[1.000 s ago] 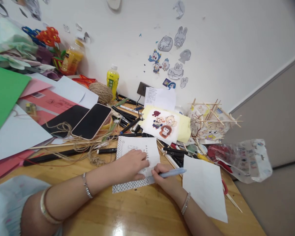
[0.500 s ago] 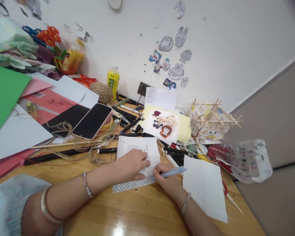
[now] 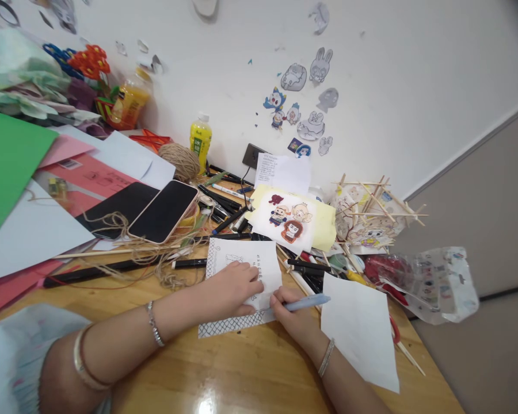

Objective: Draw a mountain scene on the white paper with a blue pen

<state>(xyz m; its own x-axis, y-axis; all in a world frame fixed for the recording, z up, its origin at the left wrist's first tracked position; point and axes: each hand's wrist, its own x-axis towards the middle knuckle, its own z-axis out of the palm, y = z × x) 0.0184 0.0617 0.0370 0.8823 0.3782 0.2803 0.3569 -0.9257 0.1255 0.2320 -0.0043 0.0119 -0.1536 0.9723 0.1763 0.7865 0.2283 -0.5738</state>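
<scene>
A white sheet of paper [image 3: 224,325] lies on the wooden table, with a crosshatched border along its left and lower edges, a small drawing and some handwriting. Across its middle rests my left hand [image 3: 233,290], fingers stretched out and pressing the sheet flat, partly covering the writing. My right hand [image 3: 291,310] is closed round a light blue pen [image 3: 308,302] at the sheet's lower right edge. The pen's tip is hidden by my fingers, close to the end of the crosshatched band.
A blank white sheet [image 3: 358,333] lies right of my right hand. Behind are black markers [image 3: 308,266], a sheet with coloured cartoon figures [image 3: 290,221] and a stick frame [image 3: 366,213]. Leftward lie a phone [image 3: 164,211], tangled twine [image 3: 168,267] and coloured paper [image 3: 12,167].
The whole view has shifted very slightly. Both hands stay in nearly the same place on the sheet, the pen still in my right hand.
</scene>
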